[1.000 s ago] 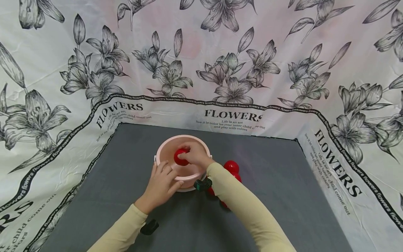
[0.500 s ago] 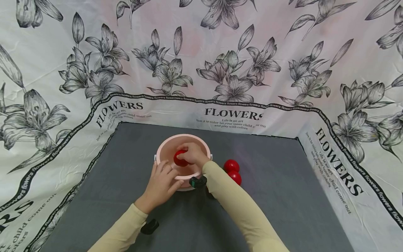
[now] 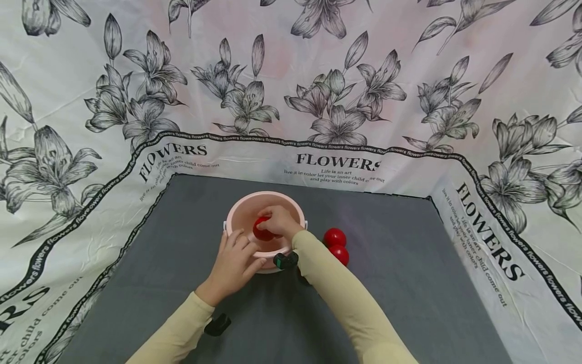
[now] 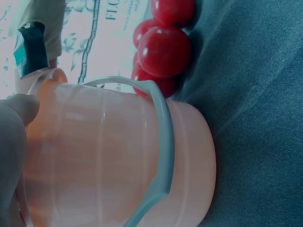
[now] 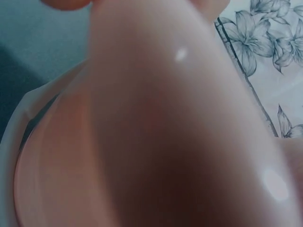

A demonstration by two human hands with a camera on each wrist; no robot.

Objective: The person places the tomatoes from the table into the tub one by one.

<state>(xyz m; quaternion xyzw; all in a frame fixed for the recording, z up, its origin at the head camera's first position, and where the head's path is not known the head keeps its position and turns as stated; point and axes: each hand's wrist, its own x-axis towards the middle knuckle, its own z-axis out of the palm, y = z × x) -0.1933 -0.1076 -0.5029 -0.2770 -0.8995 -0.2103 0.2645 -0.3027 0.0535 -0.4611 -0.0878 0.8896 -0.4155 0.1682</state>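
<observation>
A pink bucket [image 3: 240, 215] stands upright on the grey cloth. My left hand [image 3: 233, 264] grips its near left rim, fingers bent over the edge and thumb along the outer wall. Inside the bucket's mouth, my right hand [image 3: 279, 222] holds a glossy red ball [image 3: 262, 231] between thumb and fingers. In the left wrist view, the bucket's pale handle [image 4: 165, 142] hangs down along the outer wall. The bucket's wall [image 5: 61, 156] also shows in the right wrist view, where a blurred pinkish surface fills the middle.
Right of the bucket lie red balls [image 3: 334, 237], partly behind the right forearm [image 3: 336, 283]. Several balls [image 4: 165, 51] bunch close to the bucket in the left wrist view. A flower-printed white curtain [image 3: 336, 174] borders the grey cloth [image 3: 400, 273] at the back and sides.
My right forearm has shifted slightly left and now hides the nearer red balls. The right hand keeps the ball inside the bucket's mouth. The left hand stays on the rim.
</observation>
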